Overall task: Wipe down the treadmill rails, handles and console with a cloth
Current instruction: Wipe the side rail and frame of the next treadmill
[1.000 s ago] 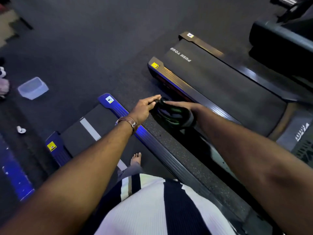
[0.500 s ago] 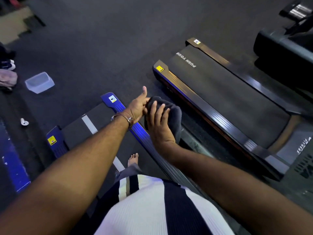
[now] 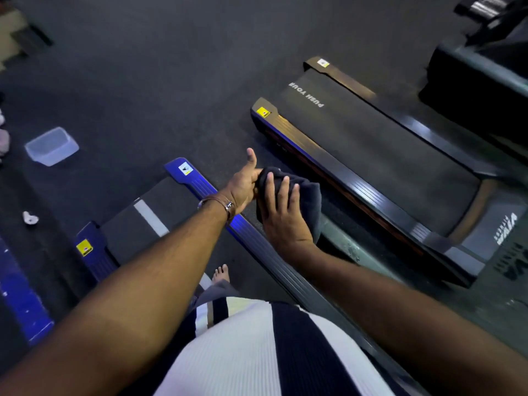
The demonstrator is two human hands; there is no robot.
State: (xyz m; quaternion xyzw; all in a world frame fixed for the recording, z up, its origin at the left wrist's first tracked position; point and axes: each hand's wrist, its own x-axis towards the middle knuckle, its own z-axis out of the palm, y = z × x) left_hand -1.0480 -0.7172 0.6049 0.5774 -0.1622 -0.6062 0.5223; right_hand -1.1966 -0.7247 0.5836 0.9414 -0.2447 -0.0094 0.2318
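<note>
Dark speckled gym floor (image 3: 143,81), a clear plastic tub (image 3: 51,146) on it, dim bluish light

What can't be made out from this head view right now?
- Left hand fingers: hidden behind the dark cloth; only the thumb shows, so its grip is unclear.
- Treadmill console and handles: outside the frame.
- Blue-lit rail, near end: lost behind the striped shirt and the bottom edge.
- Small white thing on the floor, far left: too small to name.
- Logo on the neighbouring treadmill: blurred near the right edge.
</note>
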